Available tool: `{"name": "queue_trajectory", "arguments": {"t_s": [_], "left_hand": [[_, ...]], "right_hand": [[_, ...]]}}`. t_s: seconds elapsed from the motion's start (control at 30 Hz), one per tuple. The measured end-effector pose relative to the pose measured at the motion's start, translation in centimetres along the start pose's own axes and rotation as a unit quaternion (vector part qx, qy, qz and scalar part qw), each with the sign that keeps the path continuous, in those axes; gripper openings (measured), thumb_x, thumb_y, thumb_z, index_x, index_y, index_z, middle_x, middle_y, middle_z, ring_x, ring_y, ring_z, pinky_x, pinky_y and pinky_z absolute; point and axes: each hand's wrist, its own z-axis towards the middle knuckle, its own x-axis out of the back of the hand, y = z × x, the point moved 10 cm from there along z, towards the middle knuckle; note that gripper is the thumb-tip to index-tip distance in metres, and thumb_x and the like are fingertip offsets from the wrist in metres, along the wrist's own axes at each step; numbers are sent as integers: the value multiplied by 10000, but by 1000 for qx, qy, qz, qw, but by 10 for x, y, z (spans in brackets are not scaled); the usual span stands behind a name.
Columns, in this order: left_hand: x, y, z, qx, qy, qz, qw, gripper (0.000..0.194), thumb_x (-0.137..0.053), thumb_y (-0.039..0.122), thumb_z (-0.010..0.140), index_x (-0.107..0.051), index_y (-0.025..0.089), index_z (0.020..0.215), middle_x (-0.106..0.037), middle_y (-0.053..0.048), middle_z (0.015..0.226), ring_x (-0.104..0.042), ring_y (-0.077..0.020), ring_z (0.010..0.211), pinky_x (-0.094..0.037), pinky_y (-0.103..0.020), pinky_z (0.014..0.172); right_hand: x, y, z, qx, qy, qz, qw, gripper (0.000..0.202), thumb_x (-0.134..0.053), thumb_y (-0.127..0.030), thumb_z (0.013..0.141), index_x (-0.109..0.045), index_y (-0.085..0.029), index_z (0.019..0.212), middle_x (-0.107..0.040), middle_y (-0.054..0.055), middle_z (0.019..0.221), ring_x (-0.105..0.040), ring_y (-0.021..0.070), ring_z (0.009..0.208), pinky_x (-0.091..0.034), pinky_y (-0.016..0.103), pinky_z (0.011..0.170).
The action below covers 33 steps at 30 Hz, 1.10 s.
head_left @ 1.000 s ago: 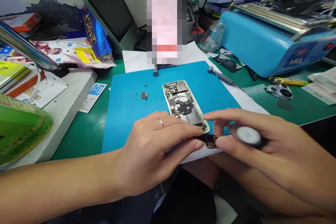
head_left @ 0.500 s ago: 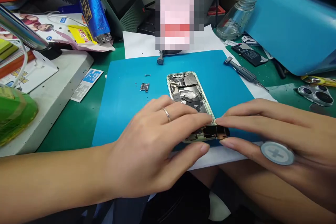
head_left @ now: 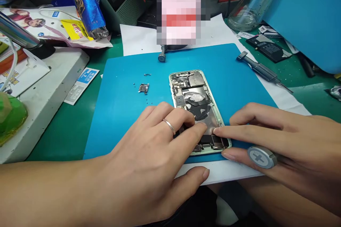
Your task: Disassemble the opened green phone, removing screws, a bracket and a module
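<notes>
An opened smartphone (head_left: pixel 198 88) with a pale green frame lies on the blue mat (head_left: pixel 117 113), its inner parts exposed. Over its lower left side, my left hand (head_left: pixel 157 149) bends its fingers onto the phone; the thumb stands apart below, off the phone. My right hand (head_left: pixel 282 138) puts its index fingertip inside the lower right corner, while the thumb is by the bottom edge. Held in that hand is a screwdriver, with only its round grey cap (head_left: pixel 259 156) marked with a plus showing. A small component (head_left: pixel 144 88) and several tiny screws lie left of the phone.
Another grey screwdriver (head_left: pixel 262 69) rests at the mat's right edge. Beyond it are a phone battery (head_left: pixel 269 48) and a glass jar (head_left: pixel 253 3). A white ledge (head_left: pixel 53 88) flanks the mat on the left. White paper (head_left: pixel 138 39) extends beneath the mat.
The view has shifted, with the phone nearer. My right index finger has moved inward onto the phone's lower part, and my left fingers have drawn back leftward, bending more.
</notes>
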Motion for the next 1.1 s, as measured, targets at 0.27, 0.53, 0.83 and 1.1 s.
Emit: {"name": "queue_trajectory", "arguments": {"t_s": [0.27,0.53,0.83,1.1], "left_hand": [[6,15,-5,-60,39,67,995,324,-560,304,1056,-655,130,1311,-652,-109,1259,-569,-278,1040,-436,-473,806],[8,23,-3,-96,53,87,990,283,-535,289,1070,-713,116,1207,-727,-73,1215,-605,-247,945,-430,-448,755],[3,23,-1,-101,31,87,991,265,-565,277,1058,-731,129,1202,-761,-13,1222,-661,-201,938,-489,-415,764],[4,24,-1,-97,40,68,992,253,-551,248,1053,-734,112,1165,-760,-22,1270,-675,-202,942,-539,-410,759]], "right_hand": [[3,-21,7,32,-10,-75,997,323,-493,-481,1048,-617,-344,1313,-593,-49,1132,-528,-67,748,-384,95,602],[1,-17,8,32,-1,-70,997,389,-502,-474,1037,-586,-381,1405,-604,-56,1141,-536,-54,802,-409,91,619],[0,-14,8,-5,-12,-29,999,281,-558,-417,998,-645,-382,1264,-612,-47,1118,-564,-27,779,-410,116,599],[1,-9,8,-42,-6,-14,999,285,-566,-440,977,-684,-362,1224,-618,-27,1141,-595,9,835,-464,125,617]]}}
